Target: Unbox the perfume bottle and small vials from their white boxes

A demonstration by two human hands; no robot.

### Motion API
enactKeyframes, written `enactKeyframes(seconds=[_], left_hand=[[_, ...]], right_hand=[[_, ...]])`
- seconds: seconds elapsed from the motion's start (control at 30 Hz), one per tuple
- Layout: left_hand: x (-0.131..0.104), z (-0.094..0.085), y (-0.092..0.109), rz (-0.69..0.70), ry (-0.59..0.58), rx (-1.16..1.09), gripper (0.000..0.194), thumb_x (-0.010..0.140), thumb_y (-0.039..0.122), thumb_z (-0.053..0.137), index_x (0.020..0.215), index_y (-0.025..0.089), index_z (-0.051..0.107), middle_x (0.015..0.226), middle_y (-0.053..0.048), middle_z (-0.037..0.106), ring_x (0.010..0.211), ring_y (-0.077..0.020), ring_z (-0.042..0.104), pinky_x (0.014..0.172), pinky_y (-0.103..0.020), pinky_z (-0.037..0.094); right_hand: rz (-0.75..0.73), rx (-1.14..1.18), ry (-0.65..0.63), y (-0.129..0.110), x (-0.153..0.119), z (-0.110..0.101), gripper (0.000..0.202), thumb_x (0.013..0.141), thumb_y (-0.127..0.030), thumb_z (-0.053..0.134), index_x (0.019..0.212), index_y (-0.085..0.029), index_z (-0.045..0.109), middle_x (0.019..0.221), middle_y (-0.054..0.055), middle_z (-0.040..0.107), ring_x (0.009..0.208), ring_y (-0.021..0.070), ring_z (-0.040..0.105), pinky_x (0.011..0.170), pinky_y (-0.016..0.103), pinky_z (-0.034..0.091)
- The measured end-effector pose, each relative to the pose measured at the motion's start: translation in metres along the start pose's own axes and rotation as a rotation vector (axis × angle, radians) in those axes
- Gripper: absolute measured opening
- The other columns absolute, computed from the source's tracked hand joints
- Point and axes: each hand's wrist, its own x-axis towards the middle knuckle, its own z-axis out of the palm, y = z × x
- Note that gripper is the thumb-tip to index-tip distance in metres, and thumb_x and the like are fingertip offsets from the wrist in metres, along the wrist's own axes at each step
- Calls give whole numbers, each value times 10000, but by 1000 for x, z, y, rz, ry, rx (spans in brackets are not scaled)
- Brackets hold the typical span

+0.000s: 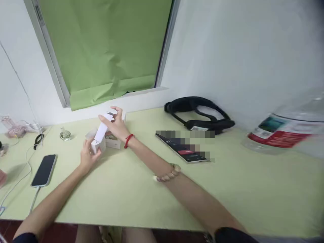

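Above the left part of the table, a small white box [101,132] is held tilted between both hands. My left hand [88,156] grips its lower end, fingers and thumb closed round the sides. Up at the other end, my right hand [115,124] has its thumb and fingers bent round the box's top, where a dark patch shows. Whether this upper part is a flap or a separate piece, I cannot tell. Another white box [113,142] stands on the table just behind, partly covered by my right hand.
Left of my hands lie a phone [44,170] on a white cable and a small glass bottle [65,134]. A tablet-like device [182,148] with a lit screen and a black headset strap [199,113] are to the right. A large labelled plastic bottle [286,130] is at far right.
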Motion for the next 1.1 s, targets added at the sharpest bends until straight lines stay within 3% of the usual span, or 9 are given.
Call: enactKeyframes(seconds=[0.17,0.4,0.73,0.9,1.1], left_hand=[[0,0,7,-4,-2,32,342,753,248,584,1082,218,496,968,-30,549,838,-143,577,653,-227,457],[-5,4,6,78,78,-31,441,778,280,583,1153,209,363,958,-33,538,761,-126,561,635,-236,452],[-3,4,4,123,141,-58,516,769,268,612,1176,216,299,1009,-59,497,888,-158,559,713,-274,493],[-5,9,-1,144,147,-97,601,763,255,633,1219,245,242,1092,-87,455,835,-130,562,567,-215,485],[-7,11,-5,168,167,-171,582,754,230,645,1191,266,264,1048,-53,456,769,-102,567,525,-186,465]], right_hand=[[68,13,-23,-4,-2,-3,748,612,-592,650,1185,-296,271,959,1,574,746,181,630,468,286,547],[105,-117,-89,-16,-7,-8,701,646,-573,644,1175,-294,279,953,17,587,782,200,634,415,263,529],[126,-239,-165,-18,-5,-13,626,685,-561,609,1145,-280,290,921,17,610,844,205,629,418,255,529],[120,-273,-167,-17,-4,-15,618,683,-554,608,1143,-284,295,965,22,617,856,201,626,419,247,529],[121,-320,-169,-22,-6,-14,625,678,-550,619,1143,-283,296,957,31,615,854,217,622,407,252,524]])
